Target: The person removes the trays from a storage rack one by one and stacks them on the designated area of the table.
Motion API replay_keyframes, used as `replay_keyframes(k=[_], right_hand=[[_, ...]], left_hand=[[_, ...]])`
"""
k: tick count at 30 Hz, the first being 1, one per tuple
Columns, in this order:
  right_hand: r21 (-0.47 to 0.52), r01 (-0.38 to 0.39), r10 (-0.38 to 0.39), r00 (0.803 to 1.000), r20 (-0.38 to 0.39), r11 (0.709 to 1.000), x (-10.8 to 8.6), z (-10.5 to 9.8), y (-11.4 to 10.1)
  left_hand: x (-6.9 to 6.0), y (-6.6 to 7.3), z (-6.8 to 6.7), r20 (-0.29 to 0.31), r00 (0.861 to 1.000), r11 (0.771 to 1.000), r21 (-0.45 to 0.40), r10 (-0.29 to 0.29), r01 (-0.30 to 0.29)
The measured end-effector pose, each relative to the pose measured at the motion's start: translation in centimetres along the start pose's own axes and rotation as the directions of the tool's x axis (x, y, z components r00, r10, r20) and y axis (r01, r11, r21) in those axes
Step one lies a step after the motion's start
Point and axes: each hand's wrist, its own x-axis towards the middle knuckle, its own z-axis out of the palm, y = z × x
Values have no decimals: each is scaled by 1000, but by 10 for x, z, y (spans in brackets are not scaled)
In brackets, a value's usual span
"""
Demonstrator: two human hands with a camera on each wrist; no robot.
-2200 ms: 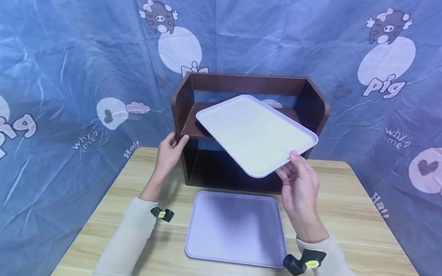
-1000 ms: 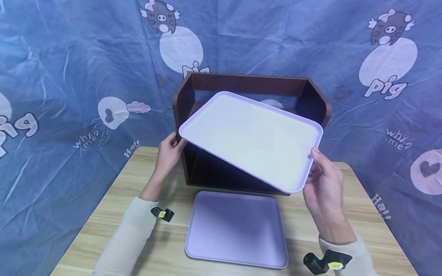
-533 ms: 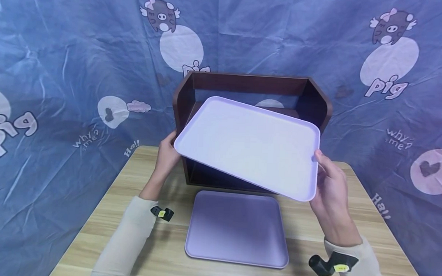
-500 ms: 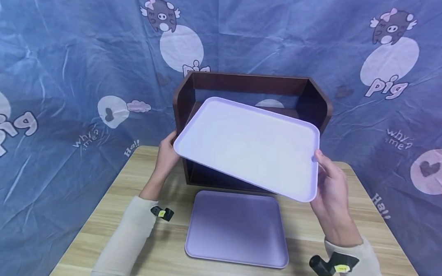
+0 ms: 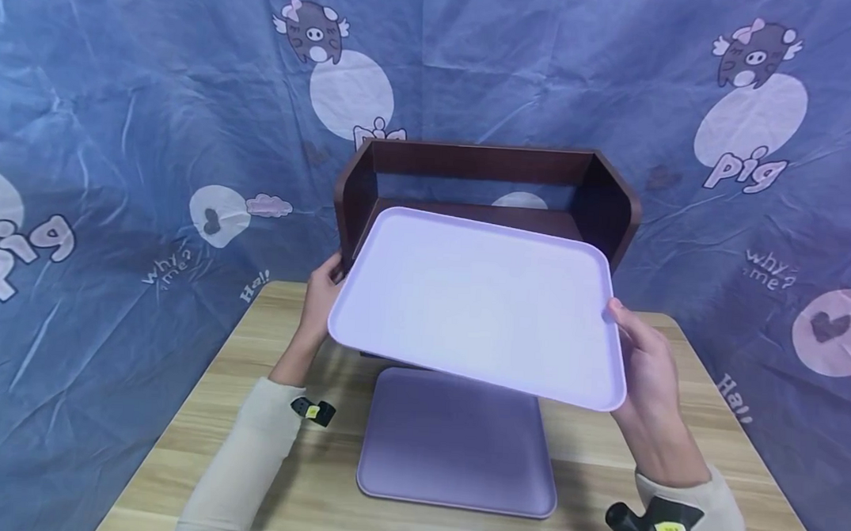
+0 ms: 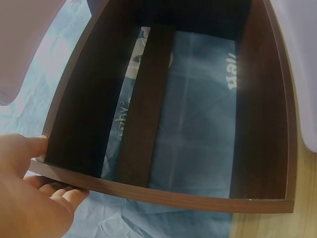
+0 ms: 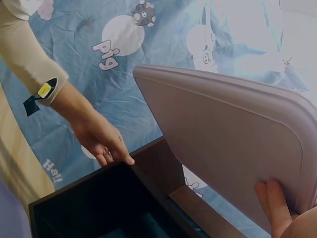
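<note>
A pale lilac rectangular tray [image 5: 477,307] hangs in the air in front of a dark brown wooden shelf [image 5: 487,163]. My right hand [image 5: 647,378] pinches its right rim, thumb on top; in the right wrist view two fingers [image 7: 277,203] press its underside. My left hand [image 5: 320,300] holds the shelf's left side. The left wrist view has the left thumb [image 6: 37,147] inside the edge and the other fingers along the panel's outer face. A second lilac tray [image 5: 456,457] lies flat on the table, its far right part covered by the held tray.
The wooden table [image 5: 248,416] carries the shelf and the lower tray. Behind and at both sides hangs a blue curtain [image 5: 132,126] with pig prints. The held tray hides most of the shelf's lower compartment; the upper board [image 5: 513,217] shows behind it.
The held tray has come off from over the upper board, moving down and towards me, and turned to lie more level. My right hand moved right with it. The left hand stayed on the shelf.
</note>
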Motion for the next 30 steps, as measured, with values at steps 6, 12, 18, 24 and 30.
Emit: replay_keyframes(k=[6,12,18,24,30], right_hand=[[-43,-1,0,999,-33,999,-3,-4,0],[-75,-9,5,998,-57,997,-7,-9,2],[-92,-11,5,998,-66,996,-10,-15,5],[-104,-41,34,997,-70,994,-13,-21,8],[-135,-51,38,994,-99,989,-14,-26,13]], left_hand=[[-2,0,1,-24,1000,999,36,-5,6],[-3,0,4,-33,999,998,55,-35,37],[-2,3,7,-63,997,997,60,-38,42],[0,2,8,-55,998,998,48,-39,42],[0,3,7,-49,998,998,57,-29,31]])
